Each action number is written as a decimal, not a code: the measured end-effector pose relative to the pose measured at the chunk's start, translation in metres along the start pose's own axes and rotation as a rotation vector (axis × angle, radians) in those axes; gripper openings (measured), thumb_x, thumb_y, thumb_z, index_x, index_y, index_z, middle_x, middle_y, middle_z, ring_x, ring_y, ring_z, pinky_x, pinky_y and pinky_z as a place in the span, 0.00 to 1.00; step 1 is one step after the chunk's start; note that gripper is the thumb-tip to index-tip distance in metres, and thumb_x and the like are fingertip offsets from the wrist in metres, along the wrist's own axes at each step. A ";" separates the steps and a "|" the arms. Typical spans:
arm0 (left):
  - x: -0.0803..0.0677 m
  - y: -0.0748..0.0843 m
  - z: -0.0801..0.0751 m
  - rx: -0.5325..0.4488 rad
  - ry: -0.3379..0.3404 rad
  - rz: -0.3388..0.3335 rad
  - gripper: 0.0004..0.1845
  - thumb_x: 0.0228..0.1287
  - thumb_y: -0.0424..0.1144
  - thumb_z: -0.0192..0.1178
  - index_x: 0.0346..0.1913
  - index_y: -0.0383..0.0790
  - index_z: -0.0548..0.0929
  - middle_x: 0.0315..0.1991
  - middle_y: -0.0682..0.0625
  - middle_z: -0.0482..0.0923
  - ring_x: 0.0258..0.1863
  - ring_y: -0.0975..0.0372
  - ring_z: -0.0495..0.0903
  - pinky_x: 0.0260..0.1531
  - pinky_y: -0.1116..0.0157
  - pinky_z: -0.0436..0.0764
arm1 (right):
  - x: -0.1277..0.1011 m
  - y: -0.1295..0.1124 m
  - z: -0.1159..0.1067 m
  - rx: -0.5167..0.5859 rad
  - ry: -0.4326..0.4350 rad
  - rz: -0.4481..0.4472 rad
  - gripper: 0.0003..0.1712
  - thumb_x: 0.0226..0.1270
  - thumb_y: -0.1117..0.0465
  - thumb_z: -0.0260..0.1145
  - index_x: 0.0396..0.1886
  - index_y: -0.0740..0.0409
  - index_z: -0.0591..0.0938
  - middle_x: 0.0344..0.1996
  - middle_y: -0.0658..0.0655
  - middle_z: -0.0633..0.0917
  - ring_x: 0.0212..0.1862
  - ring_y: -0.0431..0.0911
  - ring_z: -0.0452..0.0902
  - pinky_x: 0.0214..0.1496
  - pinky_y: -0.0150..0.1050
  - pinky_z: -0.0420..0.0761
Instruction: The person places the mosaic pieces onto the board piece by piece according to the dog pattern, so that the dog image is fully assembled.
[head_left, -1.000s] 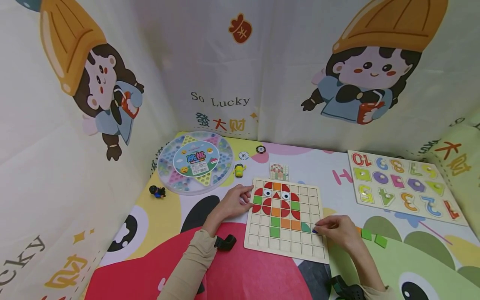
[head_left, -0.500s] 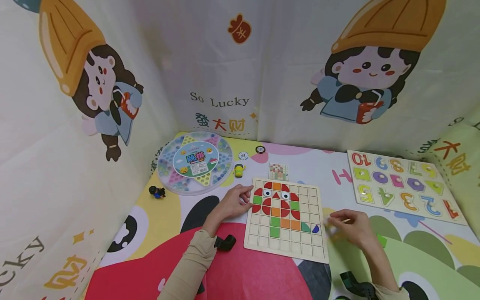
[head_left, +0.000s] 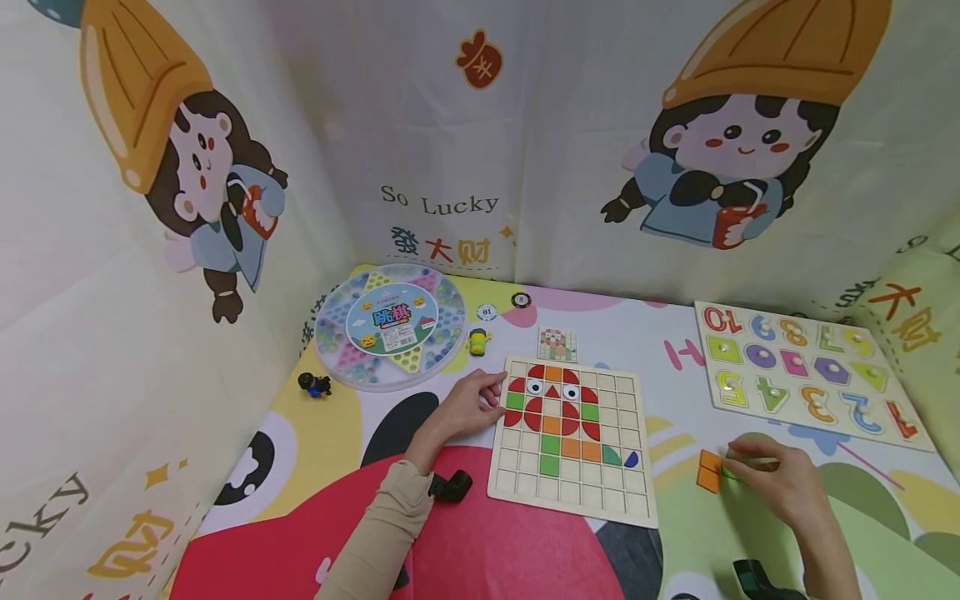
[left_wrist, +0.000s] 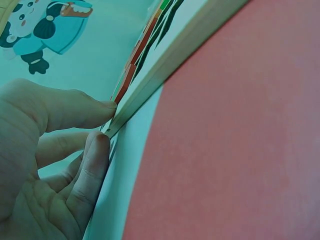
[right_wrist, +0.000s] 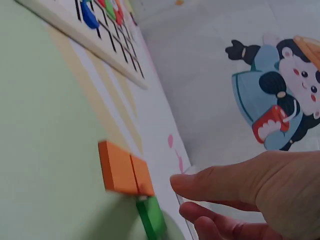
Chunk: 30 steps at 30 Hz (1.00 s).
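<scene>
A wooden grid board (head_left: 517, 483) lies on the table, bearing red, orange and green pieces and two eye pieces. My left hand (head_left: 468, 404) pinches the board's left edge between thumb and fingers, as the left wrist view shows at close range. Near the right edge, a dark blue half-round piece (head_left: 632, 459) sits in a cell beside a teal quarter-round piece (head_left: 611, 455). To the right of the board, my right hand (head_left: 783, 479) hovers with loosely bent fingers by a green tile (right_wrist: 151, 217) and two orange tiles (right_wrist: 119, 170), holding nothing.
A small pattern card (head_left: 558, 343) lies behind the board. Back left are a round marble game box (head_left: 337, 333), two chips, a yellow figure (head_left: 477, 340) and a dark figure (head_left: 313, 384). A number puzzle board (head_left: 817, 421) lies at right. Printed cloth surrounds the table.
My right hand has let go of the blue piece, leaving it on the board, and has moved right to the loose tiles. The left hand stays at the board's edge.
</scene>
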<state>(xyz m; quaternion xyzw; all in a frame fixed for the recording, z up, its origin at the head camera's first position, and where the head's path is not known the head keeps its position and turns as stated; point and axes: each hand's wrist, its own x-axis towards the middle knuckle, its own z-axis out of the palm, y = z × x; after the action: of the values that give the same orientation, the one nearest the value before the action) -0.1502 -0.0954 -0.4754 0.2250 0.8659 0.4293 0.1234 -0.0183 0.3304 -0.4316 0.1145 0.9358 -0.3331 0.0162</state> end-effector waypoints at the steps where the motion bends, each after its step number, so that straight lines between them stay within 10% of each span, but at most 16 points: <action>1: 0.000 0.000 0.000 0.001 -0.001 -0.004 0.33 0.60 0.32 0.68 0.69 0.34 0.72 0.39 0.52 0.72 0.37 0.65 0.75 0.37 0.73 0.80 | 0.000 0.003 -0.001 -0.005 0.002 -0.004 0.20 0.59 0.59 0.74 0.44 0.71 0.85 0.38 0.64 0.87 0.28 0.28 0.76 0.28 0.31 0.77; 17: -0.002 -0.002 0.001 -0.003 -0.006 -0.008 0.34 0.60 0.33 0.68 0.69 0.35 0.71 0.39 0.52 0.72 0.37 0.65 0.75 0.38 0.72 0.80 | 0.003 0.003 0.010 -0.073 -0.094 -0.080 0.18 0.56 0.63 0.75 0.44 0.72 0.85 0.40 0.70 0.84 0.34 0.55 0.84 0.28 0.34 0.78; 30: -0.001 0.001 -0.001 -0.003 -0.005 -0.010 0.34 0.60 0.33 0.68 0.69 0.35 0.71 0.39 0.52 0.72 0.37 0.65 0.74 0.37 0.73 0.80 | 0.003 0.003 0.013 -0.144 -0.047 -0.140 0.16 0.56 0.59 0.76 0.39 0.68 0.88 0.36 0.63 0.85 0.30 0.43 0.76 0.28 0.36 0.72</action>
<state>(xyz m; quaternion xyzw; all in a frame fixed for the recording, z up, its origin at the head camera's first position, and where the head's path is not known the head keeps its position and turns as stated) -0.1498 -0.0959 -0.4740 0.2216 0.8660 0.4295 0.1282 -0.0216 0.3251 -0.4435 0.0396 0.9624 -0.2679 0.0232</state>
